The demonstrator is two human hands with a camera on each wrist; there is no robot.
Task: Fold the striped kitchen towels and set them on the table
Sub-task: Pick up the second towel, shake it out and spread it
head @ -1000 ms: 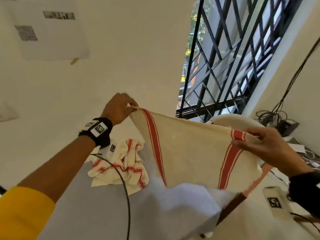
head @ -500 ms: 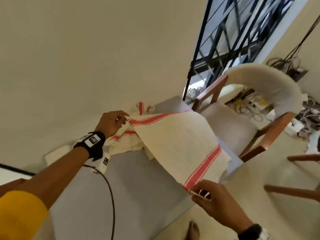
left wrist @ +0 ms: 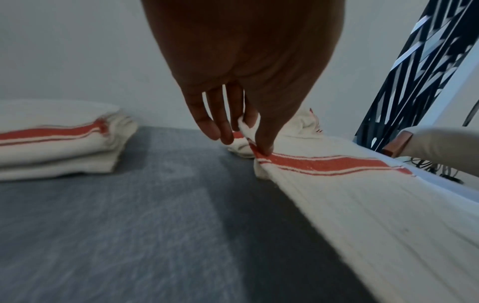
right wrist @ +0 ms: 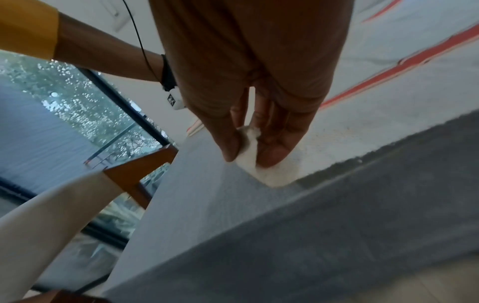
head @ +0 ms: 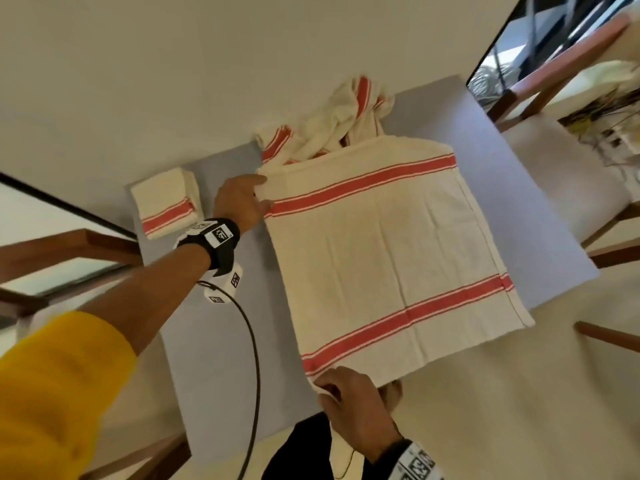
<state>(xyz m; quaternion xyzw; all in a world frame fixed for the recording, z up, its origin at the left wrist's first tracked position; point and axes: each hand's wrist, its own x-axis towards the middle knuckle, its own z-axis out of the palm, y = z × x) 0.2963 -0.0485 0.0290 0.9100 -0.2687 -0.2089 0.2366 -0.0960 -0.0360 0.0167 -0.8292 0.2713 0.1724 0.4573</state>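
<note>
A cream towel with red stripes lies spread flat across the grey table, its right part hanging over the edge. My left hand pinches its far left corner, seen close in the left wrist view on the towel under my left hand. My right hand pinches the near left corner at the table's front edge; in the right wrist view my right hand grips that corner of the towel. A crumpled striped towel lies behind it. A folded stack of towels sits at the far left.
Wooden chairs stand around the table: one at the right with a cream cushion, one at the left. A black cable runs from my left wrist across the table. A barred window is beyond the table's far right.
The towel went from being held up in the air to lying spread flat on the table. Both hands came down with its corners; my view tilted down.
</note>
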